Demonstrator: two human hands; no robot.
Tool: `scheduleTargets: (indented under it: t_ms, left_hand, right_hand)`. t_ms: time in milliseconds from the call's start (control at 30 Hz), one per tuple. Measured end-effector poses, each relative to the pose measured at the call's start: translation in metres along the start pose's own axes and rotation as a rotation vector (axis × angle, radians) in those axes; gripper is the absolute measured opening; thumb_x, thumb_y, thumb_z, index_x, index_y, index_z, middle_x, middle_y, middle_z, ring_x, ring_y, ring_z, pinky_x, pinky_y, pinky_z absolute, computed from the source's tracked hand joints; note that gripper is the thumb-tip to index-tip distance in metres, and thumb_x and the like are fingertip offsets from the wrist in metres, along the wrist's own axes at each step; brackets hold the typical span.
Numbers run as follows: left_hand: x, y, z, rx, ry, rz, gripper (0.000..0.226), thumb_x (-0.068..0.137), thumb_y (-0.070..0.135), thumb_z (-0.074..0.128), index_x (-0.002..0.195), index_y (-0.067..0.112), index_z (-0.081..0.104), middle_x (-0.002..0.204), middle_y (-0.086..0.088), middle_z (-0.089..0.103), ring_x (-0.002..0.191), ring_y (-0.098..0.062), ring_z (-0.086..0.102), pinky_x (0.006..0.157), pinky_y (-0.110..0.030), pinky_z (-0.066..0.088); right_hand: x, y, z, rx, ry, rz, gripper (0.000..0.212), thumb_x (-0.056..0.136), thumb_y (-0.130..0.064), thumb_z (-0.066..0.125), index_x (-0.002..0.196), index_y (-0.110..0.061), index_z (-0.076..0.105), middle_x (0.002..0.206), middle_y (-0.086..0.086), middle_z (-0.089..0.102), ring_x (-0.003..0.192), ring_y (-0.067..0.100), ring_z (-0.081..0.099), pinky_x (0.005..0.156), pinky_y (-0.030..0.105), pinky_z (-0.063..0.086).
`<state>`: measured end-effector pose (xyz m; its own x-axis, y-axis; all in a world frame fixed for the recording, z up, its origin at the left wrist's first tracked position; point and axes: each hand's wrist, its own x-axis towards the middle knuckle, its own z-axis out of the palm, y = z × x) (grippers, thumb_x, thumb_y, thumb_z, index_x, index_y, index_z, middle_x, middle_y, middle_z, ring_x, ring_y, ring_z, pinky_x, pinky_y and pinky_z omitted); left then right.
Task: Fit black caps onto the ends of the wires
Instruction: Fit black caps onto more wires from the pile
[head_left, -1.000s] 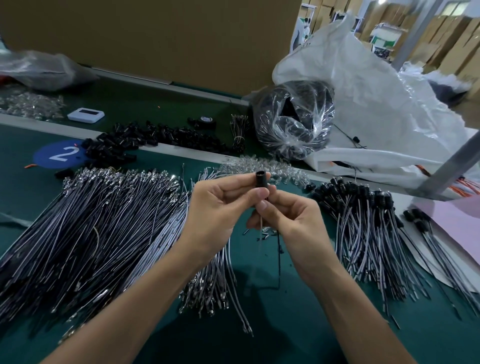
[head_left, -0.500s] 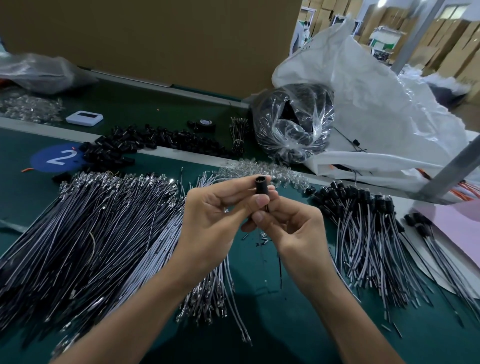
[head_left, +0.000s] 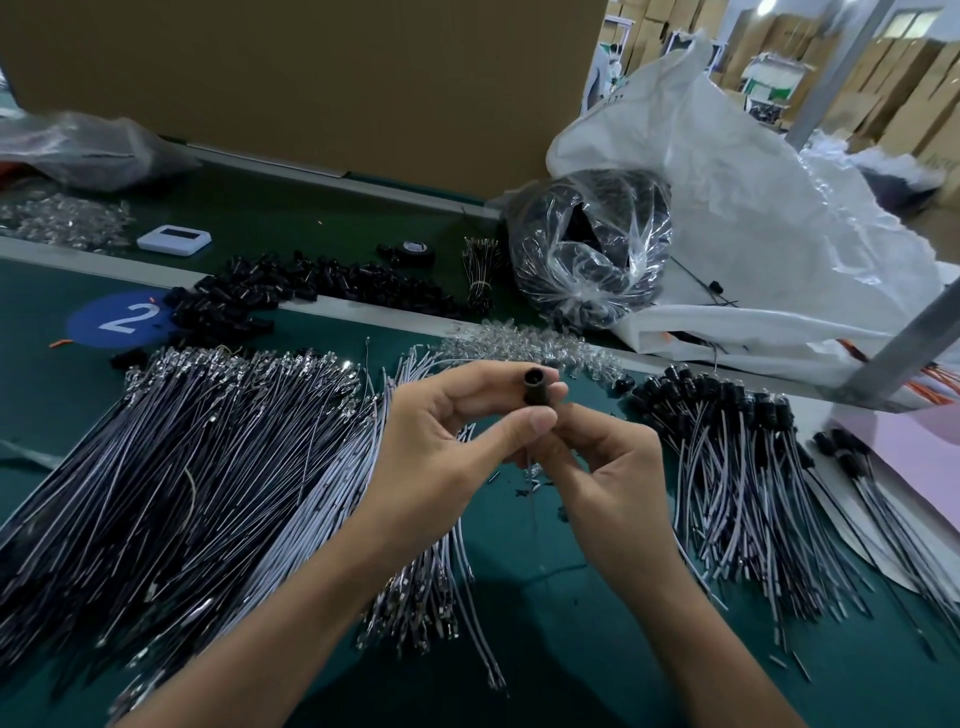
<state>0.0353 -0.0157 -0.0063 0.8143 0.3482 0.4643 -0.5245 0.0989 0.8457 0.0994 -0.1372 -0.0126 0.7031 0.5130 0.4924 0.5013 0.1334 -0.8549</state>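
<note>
Barely changed: left hand (head_left: 441, 441) still pinches the black cap (head_left: 535, 392), right hand (head_left: 608, 467) (gripping the wire (head_left: 528, 460)) below; seating probably unfinished.

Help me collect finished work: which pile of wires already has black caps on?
The right pile: its wires end in black caps. The left pile and middle pile show bare metal tips.
</note>
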Motion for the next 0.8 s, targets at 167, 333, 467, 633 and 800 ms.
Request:
scheduleTargets:
  t_ms: [167, 333, 467, 633, 800]
  left_hand:
    - [0.001, -0.004, -0.001, -0.03, 0.026, 0.014, 0.016, 0.081, 0.014, 0.075, 0.097, 0.013, 0.077, 0.091, -0.009, 0.077, 0.075, -0.027, 0.069, 0.06, -0.029, 0.057]
    - [-0.001, -0.007, -0.002, 0.004, 0.059, -0.009, 0.016, 0.078, 0.02, 0.079, 0.094, 0.019, 0.079, 0.089, -0.018, 0.074, 0.069, -0.026, 0.066, 0.057, -0.028, 0.056]
    - [-0.002, -0.01, -0.002, 0.04, 0.064, -0.035, 0.015, 0.078, 0.018, 0.076, 0.091, 0.022, 0.08, 0.085, -0.014, 0.075, 0.069, -0.026, 0.067, 0.058, -0.027, 0.056]
    - [-0.003, -0.009, -0.004, 0.051, 0.082, -0.045, 0.011, 0.073, 0.021, 0.079, 0.084, 0.02, 0.081, 0.081, -0.014, 0.076, 0.069, -0.04, 0.069, 0.06, -0.035, 0.058]
    - [0.001, -0.011, -0.005, -0.012, 0.189, -0.05, 0.015, 0.07, 0.016, 0.076, 0.082, 0.007, 0.078, 0.082, -0.018, 0.075, 0.073, -0.028, 0.072, 0.069, -0.032, 0.06]
  right_hand:
    - [-0.001, -0.001, 0.001, -0.008, 0.007, 0.015, 0.028, 0.09, -0.029, 0.061, 0.075, -0.008, 0.071, 0.064, 0.0, 0.068, 0.061, 0.01, 0.063, 0.061, 0.024, 0.049]
    - [-0.003, -0.002, 0.002, 0.008, 0.016, -0.016, 0.021, 0.09, -0.027, 0.06, 0.077, -0.017, 0.071, 0.065, -0.004, 0.068, 0.062, 0.008, 0.064, 0.062, 0.019, 0.049]
    - [-0.005, 0.002, 0.004, -0.06, 0.04, -0.047, 0.03, 0.089, -0.028, 0.06, 0.074, -0.005, 0.071, 0.065, -0.003, 0.068, 0.062, 0.01, 0.065, 0.062, 0.02, 0.05]
    - [-0.003, 0.003, 0.001, -0.102, 0.015, -0.042, 0.028, 0.09, -0.028, 0.061, 0.075, -0.008, 0.072, 0.066, -0.007, 0.068, 0.063, 0.007, 0.065, 0.063, 0.017, 0.049]
    - [0.002, 0.005, -0.005, -0.159, 0.007, -0.053, 0.012, 0.09, -0.015, 0.065, 0.088, -0.01, 0.076, 0.071, -0.007, 0.072, 0.068, 0.009, 0.069, 0.068, 0.021, 0.052]
